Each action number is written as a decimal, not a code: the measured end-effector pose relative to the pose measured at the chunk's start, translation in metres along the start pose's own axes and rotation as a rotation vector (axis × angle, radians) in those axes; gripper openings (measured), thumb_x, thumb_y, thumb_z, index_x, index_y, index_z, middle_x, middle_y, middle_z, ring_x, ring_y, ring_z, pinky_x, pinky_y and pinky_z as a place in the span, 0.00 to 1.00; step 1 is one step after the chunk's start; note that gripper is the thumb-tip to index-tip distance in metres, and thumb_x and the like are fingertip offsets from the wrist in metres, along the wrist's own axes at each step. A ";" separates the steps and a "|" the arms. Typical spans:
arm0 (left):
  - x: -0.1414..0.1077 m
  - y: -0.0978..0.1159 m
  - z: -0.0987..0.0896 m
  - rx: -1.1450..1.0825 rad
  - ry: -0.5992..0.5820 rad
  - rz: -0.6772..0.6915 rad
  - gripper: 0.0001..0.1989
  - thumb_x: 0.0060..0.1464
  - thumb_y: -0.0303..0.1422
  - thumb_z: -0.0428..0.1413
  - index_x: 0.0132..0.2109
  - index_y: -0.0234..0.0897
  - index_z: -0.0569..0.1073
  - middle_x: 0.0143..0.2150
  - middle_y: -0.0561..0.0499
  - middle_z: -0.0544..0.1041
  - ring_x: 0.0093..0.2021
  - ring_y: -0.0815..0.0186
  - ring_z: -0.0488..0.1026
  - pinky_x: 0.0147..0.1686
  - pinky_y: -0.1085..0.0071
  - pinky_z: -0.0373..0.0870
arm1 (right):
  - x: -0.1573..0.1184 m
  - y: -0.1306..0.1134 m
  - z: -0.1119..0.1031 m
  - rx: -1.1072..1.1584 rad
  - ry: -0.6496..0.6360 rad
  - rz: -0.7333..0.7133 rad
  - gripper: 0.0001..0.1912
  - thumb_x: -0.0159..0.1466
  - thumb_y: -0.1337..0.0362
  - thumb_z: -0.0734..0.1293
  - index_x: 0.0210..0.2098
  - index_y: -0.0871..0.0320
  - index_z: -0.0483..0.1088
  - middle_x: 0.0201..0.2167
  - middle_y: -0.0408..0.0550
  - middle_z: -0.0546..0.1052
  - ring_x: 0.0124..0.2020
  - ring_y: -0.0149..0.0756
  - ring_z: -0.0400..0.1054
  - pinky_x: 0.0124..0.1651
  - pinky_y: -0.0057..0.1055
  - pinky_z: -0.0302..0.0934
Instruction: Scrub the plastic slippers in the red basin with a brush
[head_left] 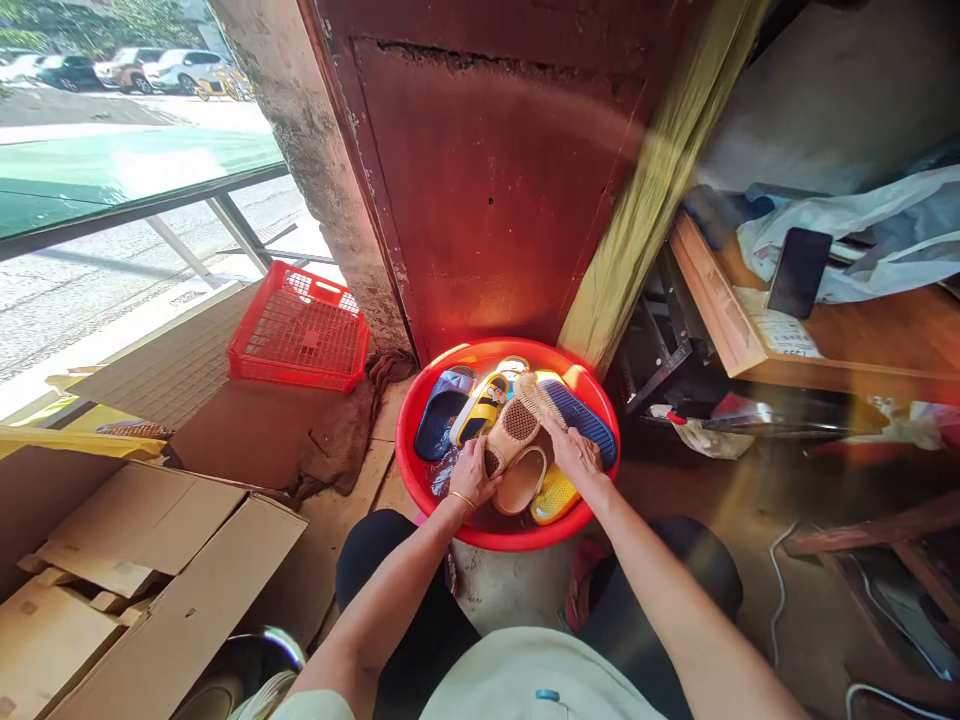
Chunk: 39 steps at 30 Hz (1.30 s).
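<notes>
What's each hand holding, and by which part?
Left hand: beige shoe, by its near end. Right hand: brush, by its near end.

Harsh daylight from the left, overexposed street (pixel 82 310), hazy flare across the red door (pixel 487 150), dim lower right.

I see both bare arms (pixel 409 580) stretched forward, converging past parted knees (pixel 367 555), the left hand (pixel 474 474) curled in a grip, the right hand (pixel 577 453) nearby, also gripping.

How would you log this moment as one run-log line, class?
left hand: holds tan shoe | right hand: holds brush at that shoe | nearby: yellow slipper, blue slipper | place: red basin
</notes>
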<state>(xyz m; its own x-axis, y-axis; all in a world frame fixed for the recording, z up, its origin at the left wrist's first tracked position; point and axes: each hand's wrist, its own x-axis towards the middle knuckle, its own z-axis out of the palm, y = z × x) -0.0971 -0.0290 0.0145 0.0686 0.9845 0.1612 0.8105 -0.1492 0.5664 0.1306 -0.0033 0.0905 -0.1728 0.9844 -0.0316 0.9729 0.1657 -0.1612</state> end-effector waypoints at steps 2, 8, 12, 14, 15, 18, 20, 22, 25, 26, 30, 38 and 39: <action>0.001 -0.001 0.000 -0.016 0.003 -0.001 0.41 0.45 0.37 0.63 0.65 0.38 0.57 0.58 0.39 0.66 0.58 0.50 0.69 0.57 0.55 0.69 | -0.005 -0.001 0.004 0.029 -0.043 -0.076 0.29 0.72 0.64 0.53 0.72 0.49 0.54 0.44 0.58 0.78 0.40 0.44 0.75 0.47 0.37 0.68; 0.006 -0.001 0.004 -0.014 -0.007 -0.008 0.39 0.45 0.37 0.63 0.63 0.37 0.58 0.58 0.39 0.66 0.58 0.50 0.69 0.57 0.55 0.68 | -0.025 -0.007 0.033 -0.014 -0.141 -0.079 0.31 0.71 0.66 0.55 0.72 0.42 0.52 0.43 0.55 0.79 0.38 0.43 0.76 0.44 0.39 0.68; 0.006 0.000 0.004 0.002 -0.023 -0.017 0.42 0.46 0.38 0.63 0.65 0.38 0.55 0.59 0.39 0.65 0.59 0.49 0.68 0.57 0.55 0.67 | 0.002 0.011 0.028 0.001 -0.046 0.011 0.29 0.74 0.63 0.51 0.73 0.51 0.50 0.43 0.59 0.80 0.43 0.45 0.76 0.48 0.40 0.67; 0.005 0.000 0.003 0.013 -0.034 -0.018 0.41 0.46 0.38 0.63 0.65 0.39 0.56 0.59 0.39 0.65 0.58 0.50 0.69 0.57 0.55 0.67 | 0.009 0.017 0.028 0.087 -0.034 0.050 0.28 0.74 0.62 0.53 0.73 0.54 0.53 0.41 0.58 0.81 0.43 0.44 0.76 0.49 0.37 0.66; 0.004 0.000 0.002 0.022 -0.042 -0.019 0.41 0.46 0.38 0.63 0.65 0.39 0.56 0.59 0.39 0.65 0.58 0.50 0.69 0.56 0.55 0.67 | 0.008 0.019 0.031 0.142 -0.046 0.061 0.28 0.73 0.62 0.54 0.72 0.54 0.54 0.41 0.57 0.81 0.43 0.43 0.77 0.49 0.36 0.67; 0.003 -0.002 0.000 0.056 -0.076 -0.010 0.41 0.46 0.37 0.63 0.65 0.38 0.56 0.59 0.38 0.65 0.57 0.48 0.69 0.56 0.54 0.67 | -0.008 0.020 0.043 0.254 -0.096 0.060 0.28 0.71 0.62 0.55 0.71 0.53 0.58 0.43 0.54 0.82 0.43 0.42 0.77 0.48 0.35 0.68; 0.003 -0.004 0.000 0.067 -0.092 -0.010 0.40 0.46 0.37 0.63 0.65 0.39 0.57 0.59 0.39 0.66 0.58 0.48 0.69 0.56 0.54 0.66 | -0.024 0.019 0.051 0.286 -0.112 0.054 0.29 0.71 0.62 0.54 0.70 0.54 0.59 0.44 0.54 0.82 0.43 0.43 0.78 0.49 0.36 0.68; 0.004 -0.004 0.001 0.068 -0.102 -0.026 0.41 0.46 0.37 0.63 0.65 0.39 0.56 0.60 0.39 0.65 0.58 0.48 0.69 0.56 0.54 0.66 | -0.036 0.019 0.055 0.323 -0.121 0.054 0.29 0.71 0.61 0.54 0.70 0.55 0.59 0.44 0.55 0.82 0.43 0.45 0.78 0.49 0.38 0.68; 0.004 -0.005 0.004 0.068 -0.105 -0.054 0.41 0.47 0.37 0.62 0.66 0.37 0.56 0.60 0.37 0.65 0.57 0.48 0.70 0.55 0.54 0.67 | -0.043 0.018 0.055 0.339 -0.109 0.069 0.29 0.71 0.61 0.54 0.71 0.54 0.58 0.43 0.55 0.82 0.42 0.46 0.78 0.48 0.39 0.68; 0.004 -0.006 0.005 0.067 -0.103 -0.056 0.41 0.47 0.37 0.62 0.66 0.37 0.56 0.60 0.37 0.65 0.57 0.48 0.70 0.55 0.54 0.67 | -0.043 0.018 0.054 0.339 -0.100 0.074 0.29 0.71 0.61 0.54 0.70 0.54 0.58 0.43 0.55 0.82 0.43 0.45 0.78 0.48 0.38 0.69; 0.003 -0.007 0.007 0.058 -0.100 -0.041 0.41 0.46 0.36 0.63 0.66 0.38 0.56 0.59 0.38 0.66 0.57 0.49 0.70 0.57 0.55 0.66 | -0.041 0.017 0.051 0.362 -0.067 0.073 0.29 0.70 0.62 0.55 0.70 0.55 0.58 0.50 0.53 0.81 0.47 0.43 0.77 0.51 0.35 0.68; 0.003 -0.008 0.006 0.070 -0.107 -0.035 0.42 0.48 0.37 0.62 0.66 0.35 0.54 0.60 0.36 0.65 0.58 0.47 0.69 0.57 0.53 0.66 | -0.044 0.016 0.052 0.375 -0.065 0.094 0.30 0.70 0.62 0.56 0.70 0.55 0.58 0.53 0.54 0.79 0.50 0.44 0.76 0.53 0.36 0.67; 0.003 -0.008 0.006 0.068 -0.107 -0.035 0.42 0.48 0.37 0.62 0.66 0.36 0.55 0.60 0.36 0.65 0.58 0.47 0.69 0.57 0.53 0.66 | -0.044 0.016 0.053 0.377 -0.060 0.091 0.30 0.70 0.62 0.56 0.70 0.55 0.58 0.52 0.54 0.79 0.50 0.44 0.76 0.53 0.36 0.67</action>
<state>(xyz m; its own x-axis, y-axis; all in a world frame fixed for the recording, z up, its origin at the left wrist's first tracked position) -0.1001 -0.0239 0.0054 0.0986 0.9937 0.0531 0.8506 -0.1118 0.5138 0.1454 -0.0467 0.0375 -0.1079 0.9870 -0.1188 0.8619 0.0333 -0.5059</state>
